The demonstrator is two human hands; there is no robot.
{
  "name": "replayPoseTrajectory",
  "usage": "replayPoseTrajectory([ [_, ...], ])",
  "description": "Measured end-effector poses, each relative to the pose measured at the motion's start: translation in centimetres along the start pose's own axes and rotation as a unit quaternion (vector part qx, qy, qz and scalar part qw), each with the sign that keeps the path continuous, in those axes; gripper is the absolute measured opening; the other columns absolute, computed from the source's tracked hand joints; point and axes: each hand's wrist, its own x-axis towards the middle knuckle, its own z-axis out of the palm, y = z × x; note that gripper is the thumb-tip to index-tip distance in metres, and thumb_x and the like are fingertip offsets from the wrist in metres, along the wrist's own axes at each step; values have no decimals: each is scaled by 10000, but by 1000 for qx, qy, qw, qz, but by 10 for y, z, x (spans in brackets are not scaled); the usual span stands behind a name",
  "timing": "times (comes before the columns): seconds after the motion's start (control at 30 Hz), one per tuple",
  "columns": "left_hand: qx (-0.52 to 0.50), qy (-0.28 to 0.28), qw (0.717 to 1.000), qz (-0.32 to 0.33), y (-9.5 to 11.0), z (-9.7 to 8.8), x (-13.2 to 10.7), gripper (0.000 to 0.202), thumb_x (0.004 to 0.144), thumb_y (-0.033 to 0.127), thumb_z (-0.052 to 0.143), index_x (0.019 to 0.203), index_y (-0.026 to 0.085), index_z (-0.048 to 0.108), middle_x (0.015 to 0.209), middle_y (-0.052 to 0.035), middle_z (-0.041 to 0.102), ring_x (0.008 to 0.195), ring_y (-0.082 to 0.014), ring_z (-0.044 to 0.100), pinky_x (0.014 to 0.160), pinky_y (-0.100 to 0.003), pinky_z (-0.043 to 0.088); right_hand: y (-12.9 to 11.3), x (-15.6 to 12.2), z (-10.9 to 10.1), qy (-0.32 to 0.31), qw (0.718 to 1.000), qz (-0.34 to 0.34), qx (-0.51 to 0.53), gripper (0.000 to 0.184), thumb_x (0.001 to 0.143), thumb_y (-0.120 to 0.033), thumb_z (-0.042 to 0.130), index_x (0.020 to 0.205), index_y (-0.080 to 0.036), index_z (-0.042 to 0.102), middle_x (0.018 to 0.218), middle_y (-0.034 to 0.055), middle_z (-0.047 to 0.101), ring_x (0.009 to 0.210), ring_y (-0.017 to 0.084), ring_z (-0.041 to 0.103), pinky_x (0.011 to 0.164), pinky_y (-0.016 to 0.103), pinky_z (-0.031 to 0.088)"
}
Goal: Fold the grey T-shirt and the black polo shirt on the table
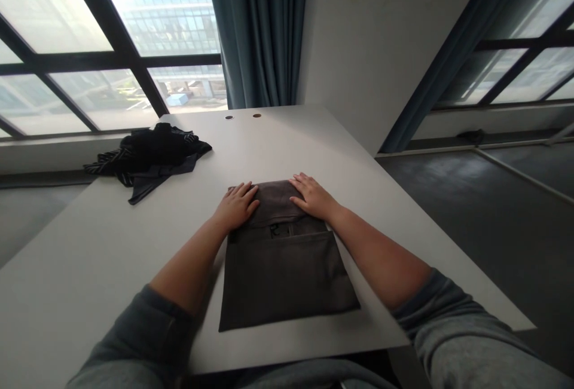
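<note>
Beside tall window (pixel 107 60) and blue curtain (pixel 260 24), white table (pixel 287 138) with folded cloth (pixel 282 275) under two open hands.

Laid flat near the table's front edge, cloth of dark brownish grey, with small dark label (pixel 280 231) showing below upper fold. Left hand (pixel 237 205) and right hand (pixel 314 196) both spread open, palms pressed down on upper fold, gripping nothing. Judged soft, light and easily pushed out of shape; best taken along folded edge with both hands. Farther left, black striped cloth (pixel 147 159) bunched in loose heap, well apart.

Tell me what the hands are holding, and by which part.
Nothing is gripped: the left hand and right hand lie flat on the top fold of the folded dark grey cloth.
</note>
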Motion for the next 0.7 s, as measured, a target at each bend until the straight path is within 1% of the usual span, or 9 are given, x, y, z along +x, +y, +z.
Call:
replayPoseTrajectory([
  [0.07,1,-25,1000,6,-4,12,0,595,1061,464,414,1592,200,464,1689,-112,381,1588,-320,291,1296,-507,242,-2,0,12,-61,998,22,-11,761,1025,-565,444,1632,-112,380,1711,158,257,1608,338,216,1321,536,216],
  [0.13,-3,-34,999,7,-9,20,-1,610,1067,473,392,1610,199,441,1703,-103,351,1604,-309,251,1308,-502,212,-2,-2,20,-91,995,42,-18,811,1032,-603,398,1666,-107,302,1736,147,161,1627,335,150,1327,539,190],
  [0.3,-25,-10,1000,-2,-16,26,1,607,1063,526,381,1604,260,456,1705,-62,358,1605,-308,249,1309,-514,209,2,-3,27,-98,993,62,-16,840,1025,-642,379,1687,-141,252,1748,103,103,1638,322,87,1334,536,160],
  [0.37,-50,11,998,-31,-19,29,2,586,1070,516,363,1591,271,473,1703,-57,365,1605,-311,247,1304,-524,220,4,-3,27,-88,994,63,-4,804,1038,-619,360,1684,-149,266,1748,95,117,1639,308,96,1336,517,170],
  [0.43,-81,40,991,-98,-25,32,2,581,1078,482,336,1594,247,462,1692,-78,383,1600,-318,260,1289,-541,253,10,-3,26,-50,995,87,2,763,1059,-567,328,1674,-116,287,1745,116,135,1641,295,90,1338,481,177],
  [0.5,-101,67,976,-180,-34,34,2,596,1081,434,308,1599,168,436,1672,-144,404,1586,-336,291,1271,-563,281,18,-5,25,-2,990,143,-12,758,1065,-524,332,1654,-47,310,1736,169,146,1640,316,70,1339,466,165],
  [0.57,-102,85,963,-235,-42,36,0,590,1076,386,296,1561,93,460,1635,-215,434,1565,-359,327,1259,-594,281,27,-7,24,15,978,206,-31,769,1054,-523,374,1613,5,372,1720,219,176,1633,365,61,1334,496,146],
  [0.63,-93,93,960,-249,-46,37,-2,538,1062,357,320,1475,94,544,1588,-240,487,1547,-385,352,1241,-649,264,35,-8,25,1,971,236,-28,752,1041,-547,406,1562,-8,467,1703,227,230,1626,392,67,1324,542,143],
  [0.7,-89,93,961,-243,-45,37,-3,480,1040,379,386,1388,130,604,1549,-226,537,1537,-400,360,1225,-671,268,41,-8,27,-6,975,221,-1,712,1025,-558,443,1493,-35,559,1692,216,272,1627,389,60,1322,566,141],
])
